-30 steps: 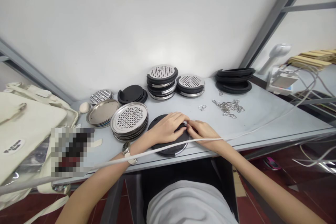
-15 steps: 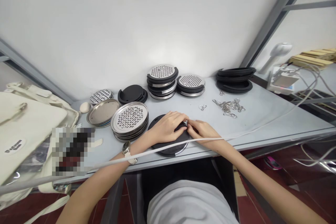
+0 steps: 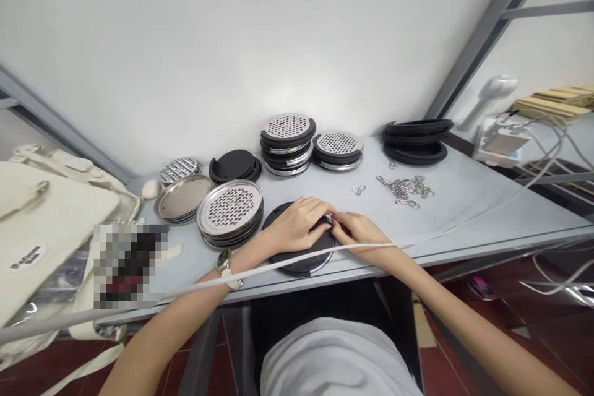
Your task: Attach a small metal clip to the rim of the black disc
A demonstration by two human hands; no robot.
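A black round disc with a silvery metal rim showing at its lower right lies flat near the table's front edge. My left hand rests across its top, fingers closed over the right edge. Against those fingertips my right hand is closed in a pinch at the same edge. A small shiny bit shows between the two hands, but what the right fingers hold is too hidden to name. Beyond the right hand lie a single metal clip and a pile of metal clips.
A white cable crosses in front of both forearms. Stacks of perforated metal discs stand left, with black-ringed grater-like discs behind. Black rings are stacked at back right. A cream bag leans at the left.
Both hands stay on the disc's right edge, with only a very slight shift of the fingertips. The view has moved a little; nothing else visibly differs.
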